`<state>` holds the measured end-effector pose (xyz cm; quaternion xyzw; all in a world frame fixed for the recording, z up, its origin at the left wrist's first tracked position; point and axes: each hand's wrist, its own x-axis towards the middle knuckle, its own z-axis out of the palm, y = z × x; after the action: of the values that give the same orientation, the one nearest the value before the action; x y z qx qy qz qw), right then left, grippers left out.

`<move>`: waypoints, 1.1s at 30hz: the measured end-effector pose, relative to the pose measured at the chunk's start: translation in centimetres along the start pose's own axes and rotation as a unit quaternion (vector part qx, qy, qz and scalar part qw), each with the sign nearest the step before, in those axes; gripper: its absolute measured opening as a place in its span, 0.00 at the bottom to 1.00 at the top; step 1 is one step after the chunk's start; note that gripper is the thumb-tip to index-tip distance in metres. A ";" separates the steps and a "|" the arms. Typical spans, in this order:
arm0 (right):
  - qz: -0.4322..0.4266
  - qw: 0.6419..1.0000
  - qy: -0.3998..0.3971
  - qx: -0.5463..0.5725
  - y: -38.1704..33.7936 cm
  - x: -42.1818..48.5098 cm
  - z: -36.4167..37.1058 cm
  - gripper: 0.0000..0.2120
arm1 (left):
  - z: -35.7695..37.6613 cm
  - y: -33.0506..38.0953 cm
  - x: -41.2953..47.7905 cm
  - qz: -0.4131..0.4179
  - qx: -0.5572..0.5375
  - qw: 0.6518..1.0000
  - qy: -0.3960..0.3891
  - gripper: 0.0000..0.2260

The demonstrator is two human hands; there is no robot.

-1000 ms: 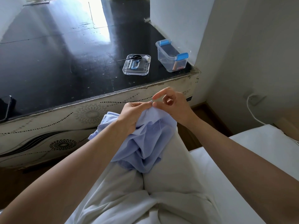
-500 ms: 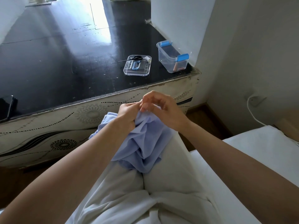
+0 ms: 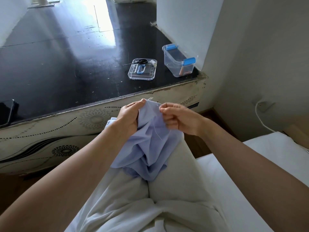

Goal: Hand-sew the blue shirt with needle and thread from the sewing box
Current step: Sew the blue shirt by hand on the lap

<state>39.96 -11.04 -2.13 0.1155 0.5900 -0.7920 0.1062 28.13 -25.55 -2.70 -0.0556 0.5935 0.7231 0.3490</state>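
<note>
Crumpled light-blue cloth shirt lies on the lap. Left hand grip clamps its top fold. Right hand grip is curled, fingertips pinching thin white thread against the fabric.

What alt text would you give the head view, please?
A person's left hand grips a blue shirt on their lap while the right hand pinches white thread at its top edge. Behind, a sewing box and its lid sit on a black surface.

A single wide-angle camera on the person's head faces forward and down, close above the left hand and right hand; the black counter lies farther ahead.
</note>
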 end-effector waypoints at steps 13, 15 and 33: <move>-0.185 0.867 0.284 -0.365 1.3 3.3 1.8 0.06 | -0.1 -0.4 0.2 -0.045 0.034 0.998 -0.023 0.17; -0.179 0.900 0.213 -0.336 1.1 2.7 1.7 0.04 | -0.1 -0.4 0.3 -0.040 0.027 0.999 -0.023 0.14; -0.194 0.953 0.195 -0.130 -0.1 0.2 -1.1 0.10 | -1.1 -0.1 -0.7 0.062 0.154 0.981 -0.096 0.03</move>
<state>39.83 -10.01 -2.39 0.1365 0.7082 -0.6757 -0.1526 28.31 -26.83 -2.74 0.1057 0.6637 0.6451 0.3635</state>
